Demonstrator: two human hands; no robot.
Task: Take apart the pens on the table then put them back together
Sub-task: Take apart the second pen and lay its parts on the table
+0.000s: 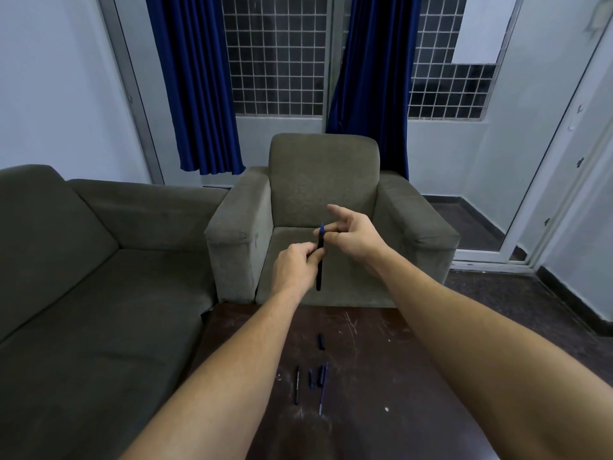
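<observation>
I hold a black pen barrel (pixel 319 273) upright in front of the armchair. My left hand (pixel 295 267) grips its middle. My right hand (pixel 351 234) pinches the blue tip piece (pixel 321 229) at its top with thumb and middle finger, index finger raised. On the dark table (pixel 381 376) below lie loose pen parts: a black cap (pixel 321 341), a black barrel (pixel 297 385), two short blue and black pieces (pixel 315 378), and a thin blue refill (pixel 323 390).
A grey armchair (pixel 325 180) stands just beyond the table's far edge. A grey sofa (pixel 99 277) fills the left side. Blue curtains and a grilled window are behind. The table surface is scratched, with small white specks.
</observation>
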